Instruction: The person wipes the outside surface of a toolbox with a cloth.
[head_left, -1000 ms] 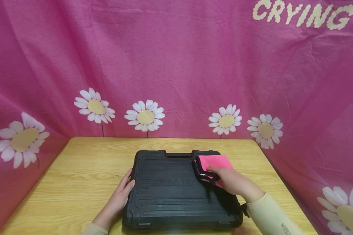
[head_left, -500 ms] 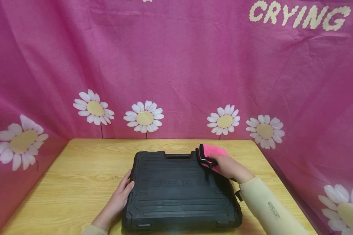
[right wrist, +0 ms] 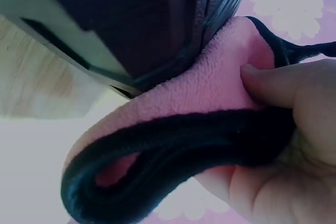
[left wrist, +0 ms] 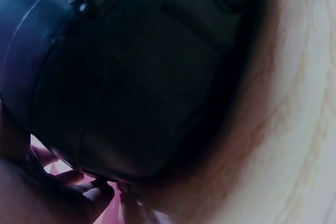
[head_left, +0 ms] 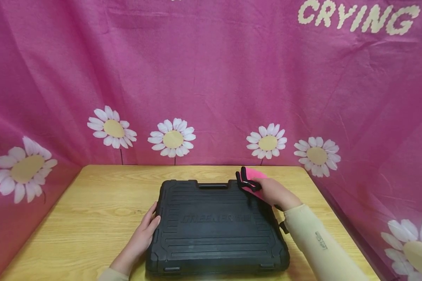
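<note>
A black plastic carrying case (head_left: 214, 222) with raised lettering lies flat on the wooden table, its handle toward the far side. My left hand (head_left: 145, 230) rests against the case's left edge, fingers along its side; the left wrist view shows the fingertips at the case's edge. At the far right corner my right hand (head_left: 275, 193) holds a folded pink cloth (head_left: 254, 173) with black edging. In the right wrist view the thumb presses on the pink cloth (right wrist: 184, 93), whose plush side lies against the case (right wrist: 152, 24).
The wood-grain table (head_left: 105, 207) extends around the case on both sides and behind it. A pink curtain (head_left: 214, 78) printed with daisies and lettering encloses the table at the back and both sides.
My right hand has moved the cloth away from me, from the case's upper right surface to its far right corner, and the cloth has tipped up. The left hand and case stay put.
</note>
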`<state>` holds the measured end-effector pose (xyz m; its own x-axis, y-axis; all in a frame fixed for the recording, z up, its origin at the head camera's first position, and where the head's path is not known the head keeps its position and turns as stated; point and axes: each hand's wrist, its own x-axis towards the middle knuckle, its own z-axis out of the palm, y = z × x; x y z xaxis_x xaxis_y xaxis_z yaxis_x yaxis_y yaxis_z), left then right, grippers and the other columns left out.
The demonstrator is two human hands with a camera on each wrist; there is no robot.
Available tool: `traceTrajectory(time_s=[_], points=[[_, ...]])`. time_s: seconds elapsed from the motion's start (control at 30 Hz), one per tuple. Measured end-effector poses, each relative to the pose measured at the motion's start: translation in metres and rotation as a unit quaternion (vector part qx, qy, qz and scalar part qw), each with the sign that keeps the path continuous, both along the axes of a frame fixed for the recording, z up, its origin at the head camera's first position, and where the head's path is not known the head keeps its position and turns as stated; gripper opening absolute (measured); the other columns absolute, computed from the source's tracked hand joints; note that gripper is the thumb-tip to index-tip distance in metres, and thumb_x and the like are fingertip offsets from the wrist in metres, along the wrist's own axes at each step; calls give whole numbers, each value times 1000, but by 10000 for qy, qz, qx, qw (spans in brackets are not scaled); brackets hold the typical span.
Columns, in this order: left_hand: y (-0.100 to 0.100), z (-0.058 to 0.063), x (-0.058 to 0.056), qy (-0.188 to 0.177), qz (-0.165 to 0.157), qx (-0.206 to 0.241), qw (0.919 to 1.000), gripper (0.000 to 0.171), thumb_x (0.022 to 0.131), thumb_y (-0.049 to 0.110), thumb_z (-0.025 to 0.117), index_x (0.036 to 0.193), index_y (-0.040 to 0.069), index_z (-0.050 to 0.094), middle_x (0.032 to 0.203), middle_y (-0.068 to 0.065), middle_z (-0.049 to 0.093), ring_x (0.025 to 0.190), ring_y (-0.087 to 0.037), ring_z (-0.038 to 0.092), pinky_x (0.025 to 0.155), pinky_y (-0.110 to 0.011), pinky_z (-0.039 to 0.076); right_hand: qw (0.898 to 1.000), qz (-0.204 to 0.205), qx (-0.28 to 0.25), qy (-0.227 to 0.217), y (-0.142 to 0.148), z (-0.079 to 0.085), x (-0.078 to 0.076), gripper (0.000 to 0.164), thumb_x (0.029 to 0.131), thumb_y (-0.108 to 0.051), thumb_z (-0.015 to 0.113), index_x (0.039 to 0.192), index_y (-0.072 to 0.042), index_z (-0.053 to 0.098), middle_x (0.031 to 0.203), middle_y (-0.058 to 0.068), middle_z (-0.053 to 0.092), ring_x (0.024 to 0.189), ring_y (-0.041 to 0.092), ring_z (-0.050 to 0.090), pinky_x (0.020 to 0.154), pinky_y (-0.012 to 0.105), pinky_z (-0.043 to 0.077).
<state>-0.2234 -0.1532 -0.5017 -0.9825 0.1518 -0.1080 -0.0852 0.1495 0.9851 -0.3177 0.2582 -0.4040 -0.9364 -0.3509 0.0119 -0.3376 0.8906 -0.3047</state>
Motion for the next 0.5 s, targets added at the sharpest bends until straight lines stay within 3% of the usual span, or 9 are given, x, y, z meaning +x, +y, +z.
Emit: traceTrajectory(time_s=[0.2, 0.3, 0.4, 0.5], points=[[0, 0, -2, 15, 0, -44, 10000, 65, 113, 28, 39, 167, 11, 5, 173, -22, 1, 158, -45, 6, 124, -63, 15, 9998, -112, -47, -127, 1, -1, 0, 18, 95, 3, 63, 108, -8, 67, 87, 10, 65, 82, 28, 60, 79, 44, 52], [0, 0, -2, 7, 20, -64, 10000, 65, 113, 27, 38, 167, 10, 5, 172, -23, 1, 158, -45, 7, 124, -63, 16, 10000, 40, 32, 30, 1, -2, 2, 16, 94, 1, 66, 108, -7, 67, 86, 9, 65, 81, 27, 60, 81, 45, 54], [0, 0, -2, -4, 76, -40, 10000, 65, 113, 27, 38, 167, 10, 5, 173, -22, 1, 158, -45, 8, 124, -62, 18, 9998, 132, 94, 134, -3, -4, 7, 16, 93, 1, 68, 108, -4, 66, 88, 10, 64, 82, 27, 60, 86, 48, 55], [-1, 0, -2, 11, 92, -13, 10000, 65, 113, 27, 39, 167, 10, 5, 173, -22, 1, 158, -46, 7, 124, -62, 18, 9995, 203, 211, 140, -8, -3, 16, 26, 92, 4, 67, 118, 1, 67, 102, 17, 69, 91, 29, 66, 98, 52, 55]])
